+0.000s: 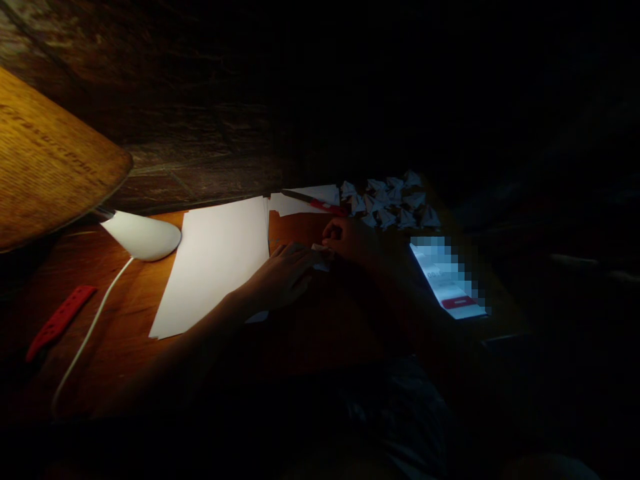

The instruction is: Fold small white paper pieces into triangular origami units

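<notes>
A small piece of folded white paper (pixel 321 258) lies between my two hands on the wooden table. My left hand (pixel 286 275) reaches in from the left, its fingertips on the paper's left edge, pressing it down. On the other side my right hand (pixel 347 240) is closed, thumb and index finger pinched at the paper's upper right part. Deep shadow hides much of the right hand and forearm. Just behind the hands, a knife (pixel 315 202) with a dark blade and red handle rests across cut paper sheets (pixel 300 201).
A stack of white paper (pixel 220 260) lies left of my hands. Several folded paper pieces (pixel 385 200) sit at the back right. A lit phone (pixel 445 280) lies at right. The lamp (pixel 145 237), its cord and a red strap-like object (pixel 60 323) are at left.
</notes>
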### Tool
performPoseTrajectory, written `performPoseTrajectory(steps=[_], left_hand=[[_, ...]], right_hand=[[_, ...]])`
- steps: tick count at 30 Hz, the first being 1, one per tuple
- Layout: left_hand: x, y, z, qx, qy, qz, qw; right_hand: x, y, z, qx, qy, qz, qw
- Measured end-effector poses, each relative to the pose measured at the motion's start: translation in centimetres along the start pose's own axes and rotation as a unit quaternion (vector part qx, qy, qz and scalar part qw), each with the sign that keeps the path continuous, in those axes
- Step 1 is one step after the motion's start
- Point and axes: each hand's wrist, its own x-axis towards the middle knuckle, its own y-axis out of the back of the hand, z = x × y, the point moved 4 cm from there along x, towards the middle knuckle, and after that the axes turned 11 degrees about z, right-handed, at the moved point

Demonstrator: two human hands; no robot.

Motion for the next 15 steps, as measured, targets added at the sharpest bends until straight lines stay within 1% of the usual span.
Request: performPoseTrajectory(steps=[5, 11, 15], left_hand=[[0.01, 0.01, 0.22, -0.001, -0.004, -0.013, 1.0], [0.06, -0.09, 0.21, 0.008, -0.004, -0.013, 1.0], [-0.02, -0.15, 0.12, 0.005, -0.009, -0.007, 1.0]], right_hand=[[-0.12, 0.24, -0.12, -0.003, 0.003, 0.013, 1.0], [-0.15, 0.48, -0.03, 0.0, 0.018, 0.0, 1.0], [-0.03, 0.42, 0.25, 0.015, 0.021, -0.021, 0.999]])
